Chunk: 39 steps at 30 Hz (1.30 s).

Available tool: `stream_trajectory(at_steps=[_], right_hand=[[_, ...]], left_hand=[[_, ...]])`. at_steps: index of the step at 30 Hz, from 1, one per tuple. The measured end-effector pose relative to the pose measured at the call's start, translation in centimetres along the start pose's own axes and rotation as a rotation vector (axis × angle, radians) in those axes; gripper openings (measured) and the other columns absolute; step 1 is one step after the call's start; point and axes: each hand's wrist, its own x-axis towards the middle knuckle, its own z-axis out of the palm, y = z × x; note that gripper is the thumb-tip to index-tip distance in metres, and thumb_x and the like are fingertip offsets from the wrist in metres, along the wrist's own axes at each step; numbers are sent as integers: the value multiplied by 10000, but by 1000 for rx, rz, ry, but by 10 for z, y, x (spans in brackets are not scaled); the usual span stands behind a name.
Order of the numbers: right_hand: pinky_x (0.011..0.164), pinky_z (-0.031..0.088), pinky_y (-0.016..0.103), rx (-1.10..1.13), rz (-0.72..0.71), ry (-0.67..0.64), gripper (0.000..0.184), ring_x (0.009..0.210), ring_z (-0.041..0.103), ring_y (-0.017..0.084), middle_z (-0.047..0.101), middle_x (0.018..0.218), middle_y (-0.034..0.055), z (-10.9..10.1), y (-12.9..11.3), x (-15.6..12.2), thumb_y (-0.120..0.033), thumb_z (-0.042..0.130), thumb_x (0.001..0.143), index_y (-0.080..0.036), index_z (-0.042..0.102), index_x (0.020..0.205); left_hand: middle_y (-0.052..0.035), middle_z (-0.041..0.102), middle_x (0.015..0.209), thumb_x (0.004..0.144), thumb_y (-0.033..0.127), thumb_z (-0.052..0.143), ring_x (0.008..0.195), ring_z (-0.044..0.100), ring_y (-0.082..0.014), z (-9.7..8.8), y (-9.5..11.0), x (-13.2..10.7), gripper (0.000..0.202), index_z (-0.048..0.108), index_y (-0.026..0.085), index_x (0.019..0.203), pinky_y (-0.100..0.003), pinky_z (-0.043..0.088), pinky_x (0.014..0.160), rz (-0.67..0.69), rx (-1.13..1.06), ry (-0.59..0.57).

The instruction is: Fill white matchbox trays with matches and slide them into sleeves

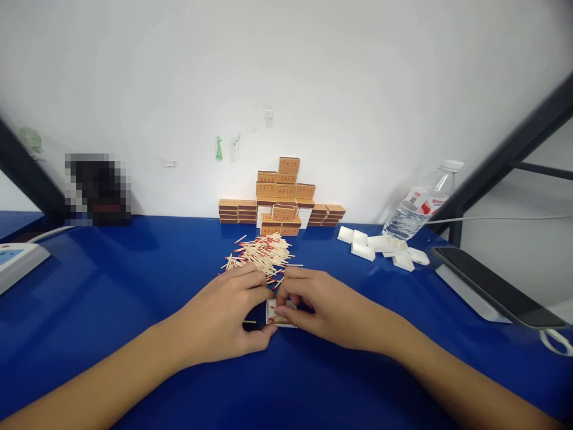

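Note:
A small white matchbox tray (pixel 269 313) lies on the blue table in front of me, with a few red-headed matches in it. My left hand (pixel 224 313) is curved about the tray's left end, its thumb near the front edge and its index finger near the back edge. Over the tray, my right hand (pixel 320 307) has its thumb and fingers closed in a pinch. What is between those fingertips is hidden. Just beyond both hands spreads a pile of loose matches (pixel 268 254). One single match (pixel 249 322) lies under my left hand.
Stacked yellow matchboxes (pixel 285 191) stand against the wall. Several empty white trays (pixel 362 251) lie right of the pile, near a leaning water bottle (pixel 414 206). A phone (pixel 492 283) rests at far right. A white device (pixel 20 260) sits at the left edge.

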Motion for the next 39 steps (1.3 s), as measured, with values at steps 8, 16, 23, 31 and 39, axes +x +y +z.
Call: stream_trajectory(at_steps=[8,16,23,31,39], right_hand=[[675,404,268,-85,0,170,116,744,530,132,585,847,5,-15,24,3,-231,608,1021,-185,690,954],[721,437,279,-107,45,90,56,843,562,148,604,1004,39,-2,37,10,-236,642,1014,-180,651,1014],[728,440,298,-208,140,-10,112,823,592,163,616,1020,57,-2,30,8,-172,537,1063,-163,587,963],[767,443,306,-97,124,23,148,851,574,165,598,1041,47,-15,21,-1,-203,450,1096,-188,546,985],[721,417,304,-222,119,-52,124,778,548,158,594,1046,56,-12,18,-3,-162,465,1083,-180,537,984]], left_hand=[[-41,636,873,826,319,721,871,598,-224,-4,5,0,156,721,207,934,-377,515,790,2,-7,6],[-40,632,865,840,312,700,851,586,-223,-1,7,-2,156,713,206,953,-375,499,774,38,0,-6],[-48,642,875,879,353,699,876,602,-235,-2,-2,-2,177,718,197,960,-393,510,794,-8,44,-2],[-53,655,862,890,359,695,890,613,-249,1,-8,1,180,724,185,927,-420,519,805,-71,93,53],[-62,697,991,839,516,777,1009,621,-281,-2,-11,0,411,746,188,1084,-488,519,930,-103,112,74]])
